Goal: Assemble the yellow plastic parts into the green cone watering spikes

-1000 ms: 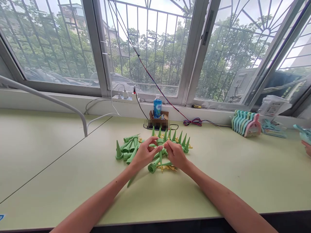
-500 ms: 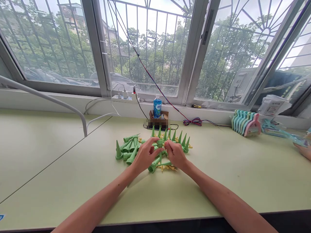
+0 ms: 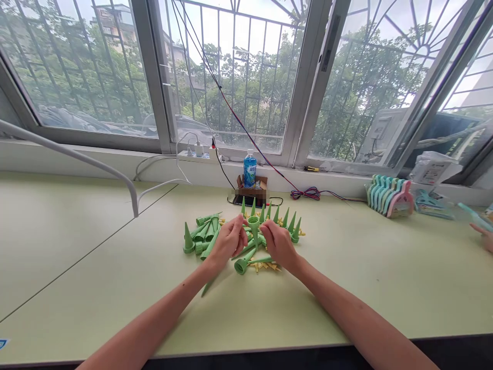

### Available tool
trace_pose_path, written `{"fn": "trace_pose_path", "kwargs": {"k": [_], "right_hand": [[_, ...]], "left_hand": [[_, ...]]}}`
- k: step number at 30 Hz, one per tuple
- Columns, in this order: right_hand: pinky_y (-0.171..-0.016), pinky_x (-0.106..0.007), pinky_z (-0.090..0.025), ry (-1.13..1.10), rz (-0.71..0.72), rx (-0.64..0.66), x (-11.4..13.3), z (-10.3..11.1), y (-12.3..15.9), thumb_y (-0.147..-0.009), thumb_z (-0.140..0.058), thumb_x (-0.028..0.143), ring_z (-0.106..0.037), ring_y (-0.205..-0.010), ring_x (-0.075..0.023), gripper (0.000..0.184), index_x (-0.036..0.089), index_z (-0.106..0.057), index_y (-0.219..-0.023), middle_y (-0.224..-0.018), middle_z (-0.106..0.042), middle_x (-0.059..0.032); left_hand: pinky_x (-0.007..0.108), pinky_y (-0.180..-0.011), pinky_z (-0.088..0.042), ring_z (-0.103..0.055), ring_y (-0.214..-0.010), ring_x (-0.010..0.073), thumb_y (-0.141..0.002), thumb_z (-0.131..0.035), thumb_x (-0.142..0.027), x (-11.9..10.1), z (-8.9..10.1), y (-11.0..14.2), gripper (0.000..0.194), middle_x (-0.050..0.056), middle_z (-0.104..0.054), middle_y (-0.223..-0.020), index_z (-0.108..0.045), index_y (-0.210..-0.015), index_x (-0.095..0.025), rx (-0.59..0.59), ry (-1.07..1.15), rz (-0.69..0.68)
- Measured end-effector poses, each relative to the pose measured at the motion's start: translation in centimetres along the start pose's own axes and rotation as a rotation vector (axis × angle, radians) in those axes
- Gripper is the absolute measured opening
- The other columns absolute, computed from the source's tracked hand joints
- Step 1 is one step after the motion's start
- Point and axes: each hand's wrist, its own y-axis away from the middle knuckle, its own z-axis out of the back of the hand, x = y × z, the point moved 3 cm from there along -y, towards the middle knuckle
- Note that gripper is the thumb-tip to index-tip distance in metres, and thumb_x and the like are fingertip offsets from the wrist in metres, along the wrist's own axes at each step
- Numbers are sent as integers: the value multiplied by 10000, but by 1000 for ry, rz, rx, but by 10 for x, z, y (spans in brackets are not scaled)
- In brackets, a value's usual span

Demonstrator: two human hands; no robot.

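A green cone-shaped spike (image 3: 254,231) stands between my hands, its wide open end up and its tip down. My right hand (image 3: 279,244) is closed in a pinch at the spike's right side, just below the rim. Beside the rim on the left is my left hand (image 3: 228,240), its fingers loosely bent and apart from the spike's body. Loose green spikes (image 3: 208,231) lie near my left hand. Behind my hands stands a row of upright green spikes (image 3: 285,217) with yellow pegs. Small yellow pegs (image 3: 265,266) lie below my right hand, next to another green spike (image 3: 241,265).
Behind the spikes are a phone (image 3: 249,201) and a blue bottle (image 3: 249,169) in a small cardboard box. A coiled cable (image 3: 305,193) and pastel hangers (image 3: 389,196) are farther right. Another person's hand (image 3: 483,236) shows at the right edge. A white pipe (image 3: 115,172) arches over the left.
My left fingers have come off the spike's body and moved slightly left. The spike's open top now tilts more towards me. The other person's hand has moved with a light blue piece.
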Motion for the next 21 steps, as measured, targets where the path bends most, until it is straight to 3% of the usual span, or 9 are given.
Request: {"fn": "trace_pose_path", "kwargs": {"k": [7, 14, 21], "right_hand": [[-601, -221, -347, 13, 72, 97, 7, -1, 0, -1028, -338, 307, -431, -589, -111, 262, 197, -496, -850, -708, -513, 5], [-587, -224, -333, 3, 82, 101, 6, 0, 0, -1029, -330, 298, -388, -565, -107, 258, 201, -478, -841, -683, -485, 16], [-567, -220, -317, -15, 95, 96, 4, 1, 0, -1027, -330, 300, -355, -550, -100, 266, 204, -450, -811, -664, -454, 28]], "left_hand": [[197, -307, -203, -371, -264, 65, -886, -409, -676, 4, -3, 2, 574, -1, -535, -420, -421, -589, -184, 150, 109, 196], [203, -303, -243, -395, -275, 72, -881, -434, -665, 1, -6, 3, 583, 19, -547, -423, -497, -600, -158, 219, 191, 246], [193, -303, -295, -443, -304, 66, -856, -519, -642, 2, -4, 1, 490, 38, -660, -626, -475, -754, -165, 238, 258, 227]]}}
